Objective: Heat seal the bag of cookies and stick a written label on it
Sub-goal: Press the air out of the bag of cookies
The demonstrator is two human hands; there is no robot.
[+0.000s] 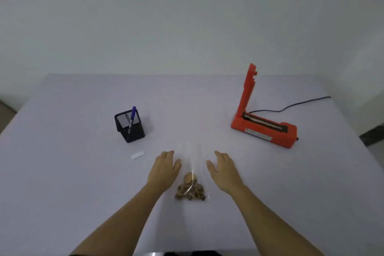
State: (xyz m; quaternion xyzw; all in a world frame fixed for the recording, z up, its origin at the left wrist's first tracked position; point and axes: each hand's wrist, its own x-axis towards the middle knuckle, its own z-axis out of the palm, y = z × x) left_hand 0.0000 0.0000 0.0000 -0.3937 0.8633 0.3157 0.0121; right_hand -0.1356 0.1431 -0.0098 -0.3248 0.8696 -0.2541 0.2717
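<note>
Our left hand [164, 169] and right hand [224, 169], both relaxed and empty, flank the clear plastic cookie bag [191, 188]; the silver nameplate [258, 135] on the orange heat sealer [268, 124] is unreadable.

Wall: a plain, pale grey-white wall [187, 16] is seen behind the desk and fills the upper part of the view.
Desk: a wide desk [62, 172] with a smooth, pale lilac-grey top is shown; its far edge is set straight along the foot of the wall.
Floor: a brownish strip of floor [5, 114] is glimpsed past the desk's left edge; past the right edge a dark patch [373, 137] is seen, its nature not to be told.
Light: the room is lit softly and evenly; the wall is dimmed toward its upper corners.
</note>
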